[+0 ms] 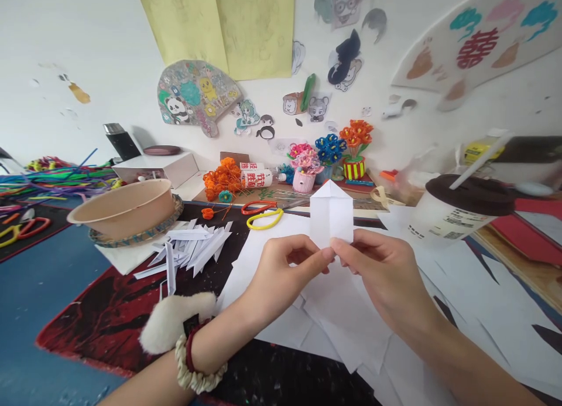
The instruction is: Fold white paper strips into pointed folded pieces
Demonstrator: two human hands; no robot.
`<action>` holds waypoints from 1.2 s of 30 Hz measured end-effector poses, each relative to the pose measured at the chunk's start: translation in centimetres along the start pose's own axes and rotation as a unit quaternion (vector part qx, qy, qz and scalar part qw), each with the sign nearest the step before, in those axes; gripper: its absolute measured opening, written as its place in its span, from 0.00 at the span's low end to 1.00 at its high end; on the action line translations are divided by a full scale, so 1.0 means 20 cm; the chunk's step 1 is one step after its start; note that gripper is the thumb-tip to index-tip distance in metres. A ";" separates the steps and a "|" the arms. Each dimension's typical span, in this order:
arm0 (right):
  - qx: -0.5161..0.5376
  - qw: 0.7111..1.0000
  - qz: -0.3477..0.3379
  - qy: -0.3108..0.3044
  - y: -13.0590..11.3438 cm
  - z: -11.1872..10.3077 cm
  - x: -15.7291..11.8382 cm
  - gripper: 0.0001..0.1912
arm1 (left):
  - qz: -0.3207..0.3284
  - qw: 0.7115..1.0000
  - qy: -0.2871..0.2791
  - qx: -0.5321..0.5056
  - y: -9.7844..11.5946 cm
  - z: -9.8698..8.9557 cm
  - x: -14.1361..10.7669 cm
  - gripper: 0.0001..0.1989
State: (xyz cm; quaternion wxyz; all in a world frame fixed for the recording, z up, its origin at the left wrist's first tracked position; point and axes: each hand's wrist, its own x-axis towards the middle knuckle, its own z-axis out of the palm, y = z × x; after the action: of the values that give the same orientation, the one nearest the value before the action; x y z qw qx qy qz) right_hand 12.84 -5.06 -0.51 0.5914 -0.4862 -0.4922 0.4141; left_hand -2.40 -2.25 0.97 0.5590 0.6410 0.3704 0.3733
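L hand [278,268] + R hand [390,268] closed in a pinch on folded paper's [331,218] lower edge, left of lidded cup [445,218] — creases could skew b/c of uneven thumb pressure.

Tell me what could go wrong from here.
The left hand and right hand pinch the folded paper only near its bottom edge, so the pointed top might flop or open.

The lidded cup stands beyond the right hand, close to the loose sheets. A knock might tip it onto them, and any drink inside could wet them.

The folded strips lie in a loose heap; a stray sleeve or arm could scatter them.
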 end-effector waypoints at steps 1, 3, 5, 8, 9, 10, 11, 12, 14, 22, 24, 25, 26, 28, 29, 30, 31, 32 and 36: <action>0.000 1.000 -0.001 0.004 0.00 0.00 0.00 0.06 | 0.000 1.000 -0.002 -0.005 0.00 0.00 0.00 0.13; 0.000 1.000 -0.004 0.011 0.00 0.01 0.00 0.07 | 0.004 1.000 -0.006 -0.013 0.00 0.00 0.00 0.11; 0.000 1.000 -0.007 0.011 0.01 0.01 0.00 0.10 | 0.009 1.000 -0.006 -0.013 0.00 0.01 -0.01 0.11; -0.002 1.000 -0.011 0.006 0.01 0.01 0.00 0.13 | 0.014 1.000 -0.004 -0.011 -0.01 0.01 -0.01 0.11; -0.003 1.000 -0.011 0.006 0.01 0.01 0.00 0.13 | 0.014 1.000 -0.004 -0.012 -0.01 0.01 -0.01 0.11; -0.004 1.000 -0.011 0.007 0.01 0.01 0.00 0.13 | 0.013 1.000 -0.002 -0.014 -0.01 0.01 -0.01 0.12; -0.005 1.000 -0.009 0.008 0.01 0.01 -0.01 0.12 | 0.011 1.000 0.001 -0.017 -0.02 0.01 -0.01 0.12; -0.006 1.000 -0.008 0.009 0.01 0.01 -0.01 0.11 | 0.009 1.000 0.003 -0.019 -0.02 0.01 -0.01 0.12; -0.004 1.000 -0.005 0.010 0.01 0.02 -0.01 0.09 | 0.006 1.000 0.004 -0.025 -0.02 0.01 -0.01 0.12; 0.005 1.000 -0.017 0.006 0.01 0.00 0.00 0.07 | 0.000 0.999 -0.024 -0.040 -0.01 0.01 0.00 0.12; -0.002 1.000 -0.018 0.012 0.01 0.00 0.00 0.08 | -0.006 0.999 -0.021 -0.037 -0.01 0.01 0.00 0.12; -0.004 1.000 -0.017 0.013 0.01 0.00 0.00 0.08 | -0.009 0.999 -0.020 -0.037 -0.01 0.01 0.00 0.12; -0.005 1.000 -0.016 0.013 0.01 0.00 0.00 0.08 | -0.010 0.999 -0.019 -0.038 -0.01 0.01 -0.01 0.12; -0.004 1.000 -0.013 0.008 0.01 0.00 0.00 0.09 | -0.008 0.999 -0.017 -0.043 -0.01 0.01 -0.01 0.12; -0.002 1.000 -0.011 0.004 0.01 0.00 0.00 0.10 | -0.006 0.999 -0.017 -0.046 -0.01 0.01 -0.01 0.12; -0.001 1.000 -0.009 0.002 0.01 0.00 0.00 0.11 | -0.003 0.999 -0.016 -0.048 -0.01 0.00 -0.01 0.12; -0.001 1.000 -0.007 0.001 0.01 0.00 0.00 0.12 | -0.001 0.999 -0.016 -0.049 -0.02 0.00 -0.01 0.12; -0.002 1.000 -0.002 0.000 0.01 0.00 0.00 0.13 | -0.001 0.999 -0.015 -0.049 -0.02 0.00 -0.01 0.12; 0.013 0.999 0.031 -0.012 -0.01 0.00 0.01 0.11 | -0.007 0.998 0.001 -0.058 -0.03 0.01 -0.01 0.12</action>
State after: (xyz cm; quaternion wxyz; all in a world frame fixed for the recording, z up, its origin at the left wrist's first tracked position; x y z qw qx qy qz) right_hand 12.80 -4.97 -0.33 0.5789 -0.4884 -0.4785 0.4444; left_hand -2.45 -2.46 0.37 0.5974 0.6043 0.3531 0.3914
